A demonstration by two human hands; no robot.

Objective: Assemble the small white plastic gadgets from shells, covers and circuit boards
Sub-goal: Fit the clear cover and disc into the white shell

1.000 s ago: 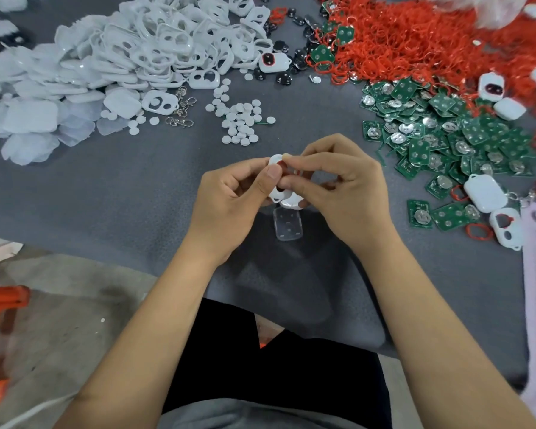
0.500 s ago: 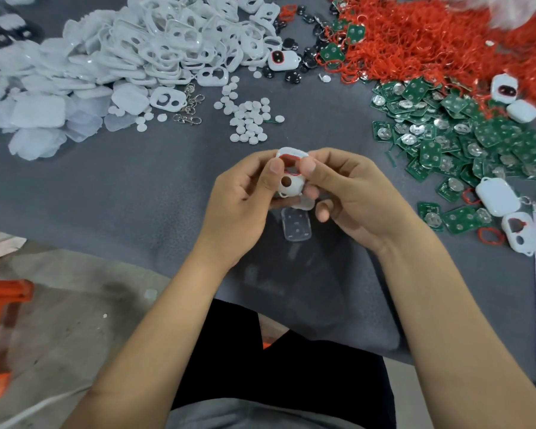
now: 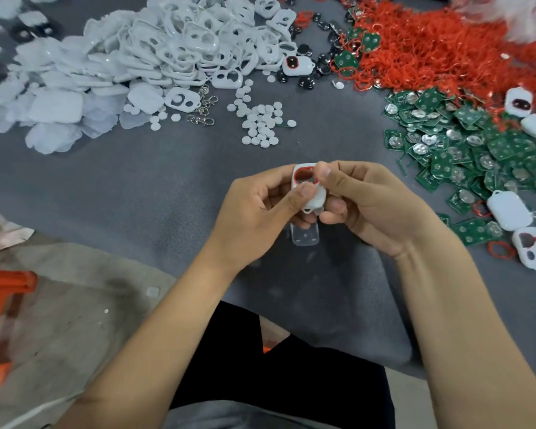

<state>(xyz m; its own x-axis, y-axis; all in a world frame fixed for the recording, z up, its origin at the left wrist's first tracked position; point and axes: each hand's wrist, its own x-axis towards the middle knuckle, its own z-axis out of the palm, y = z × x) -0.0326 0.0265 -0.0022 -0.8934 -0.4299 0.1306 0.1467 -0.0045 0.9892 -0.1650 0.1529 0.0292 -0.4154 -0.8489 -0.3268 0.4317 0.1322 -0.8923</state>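
— Gadget (image 3: 309, 190), the little white one, is it on the table?
— No, it's up in both hands, over the grey cloth (image 3: 136, 187). The left hand (image 3: 254, 218) pinches it with the thumb on its front. The right hand (image 3: 372, 205) pinches its top corner, fingers curled round it.
— What's that red bit?
— A red ring inside the top hole of the gadget.
— And under the hands?
— A clear plastic piece (image 3: 304, 236) lies flat on the cloth, just below the gadget.
— What else is there?
— A big pile of white shells (image 3: 167, 48) at the far left. Small white round buttons (image 3: 260, 125) near the middle. Green circuit boards (image 3: 477, 147) on the right, with a heap of red rings (image 3: 430, 48) behind them.
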